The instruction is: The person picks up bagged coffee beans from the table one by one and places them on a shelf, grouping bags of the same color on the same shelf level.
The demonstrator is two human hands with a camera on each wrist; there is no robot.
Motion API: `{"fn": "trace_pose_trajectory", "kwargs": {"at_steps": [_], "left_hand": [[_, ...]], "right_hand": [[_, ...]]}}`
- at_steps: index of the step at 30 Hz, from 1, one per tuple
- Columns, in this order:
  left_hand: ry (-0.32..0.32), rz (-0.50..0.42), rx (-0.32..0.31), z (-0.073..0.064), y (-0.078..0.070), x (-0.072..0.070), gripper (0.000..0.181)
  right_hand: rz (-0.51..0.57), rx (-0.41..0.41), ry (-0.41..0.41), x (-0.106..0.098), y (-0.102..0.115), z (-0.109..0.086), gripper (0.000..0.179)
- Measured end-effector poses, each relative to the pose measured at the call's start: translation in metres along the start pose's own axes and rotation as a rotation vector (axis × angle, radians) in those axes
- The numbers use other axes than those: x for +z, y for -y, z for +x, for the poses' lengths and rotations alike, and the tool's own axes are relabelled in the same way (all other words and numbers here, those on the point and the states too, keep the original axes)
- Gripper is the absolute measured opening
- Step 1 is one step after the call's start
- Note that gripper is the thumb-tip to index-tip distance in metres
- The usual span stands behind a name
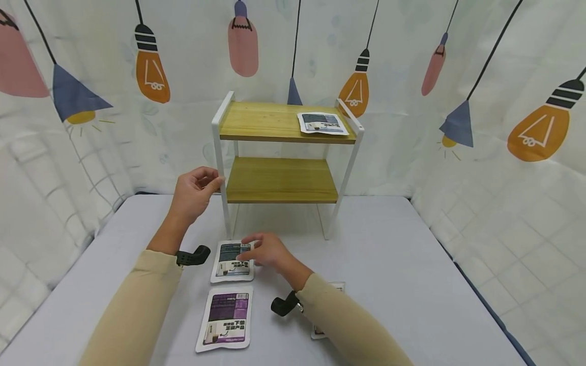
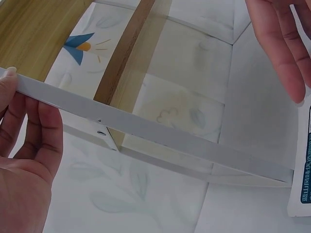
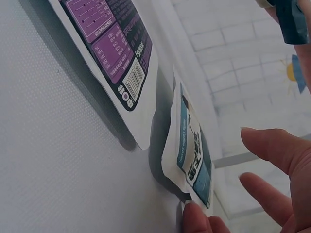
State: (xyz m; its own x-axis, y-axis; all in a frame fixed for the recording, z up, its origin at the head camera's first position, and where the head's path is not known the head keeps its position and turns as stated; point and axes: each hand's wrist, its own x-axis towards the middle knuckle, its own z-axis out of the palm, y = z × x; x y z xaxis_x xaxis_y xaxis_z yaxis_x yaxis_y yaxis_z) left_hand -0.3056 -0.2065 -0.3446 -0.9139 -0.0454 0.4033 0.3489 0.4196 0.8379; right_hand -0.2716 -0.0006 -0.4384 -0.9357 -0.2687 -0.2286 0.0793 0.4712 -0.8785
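My left hand (image 1: pixel 196 193) grips the left white upright of a small two-tier shelf (image 1: pixel 284 197), and in the left wrist view the thumb and fingers lie on either side of that white bar (image 2: pixel 131 124). My right hand (image 1: pixel 270 251) hovers over the right edge of a flat white pouch with a dark teal label (image 1: pixel 229 267), lying before the shelf. In the right wrist view its thumb and fingers (image 3: pixel 265 194) are spread apart. One fingertip is at the edge of the teal pouch (image 3: pixel 187 145); whether it touches is unclear.
A purple-labelled pouch (image 1: pixel 226 320) lies nearer on the white table (image 1: pixel 412 284). Another pouch (image 1: pixel 338 286) is partly hidden beneath my right forearm. One more pouch (image 1: pixel 322 123) rests on the shelf's top board. A curtain (image 1: pixel 192 127) printed with lamps hangs behind.
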Motion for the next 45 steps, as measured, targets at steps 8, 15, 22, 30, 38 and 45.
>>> {"fn": "trace_pose_trajectory", "kwargs": {"at_steps": [8,15,22,30,38,45], "left_hand": [[0.005,-0.001,-0.003,-0.001,-0.002,-0.001,0.038],[0.003,-0.002,0.000,-0.001,-0.003,-0.001,0.038],[0.000,-0.034,0.020,0.000,-0.003,-0.001,0.037],[0.003,-0.037,0.013,0.001,0.000,0.000,0.037],[0.001,-0.041,0.015,0.000,0.000,0.000,0.037],[0.004,-0.042,0.013,0.000,0.000,-0.001,0.037]], "right_hand": [[-0.063,-0.008,-0.050,0.005,0.002,-0.001,0.043],[-0.186,-0.013,-0.124,0.015,0.004,0.002,0.043],[-0.252,-0.012,-0.171,0.024,0.003,0.003,0.047],[-0.262,-0.027,-0.193,0.030,0.001,0.002,0.049],[-0.278,-0.052,-0.189,0.032,0.003,0.001,0.047],[-0.280,-0.045,-0.188,0.034,0.004,0.001,0.046]]}}
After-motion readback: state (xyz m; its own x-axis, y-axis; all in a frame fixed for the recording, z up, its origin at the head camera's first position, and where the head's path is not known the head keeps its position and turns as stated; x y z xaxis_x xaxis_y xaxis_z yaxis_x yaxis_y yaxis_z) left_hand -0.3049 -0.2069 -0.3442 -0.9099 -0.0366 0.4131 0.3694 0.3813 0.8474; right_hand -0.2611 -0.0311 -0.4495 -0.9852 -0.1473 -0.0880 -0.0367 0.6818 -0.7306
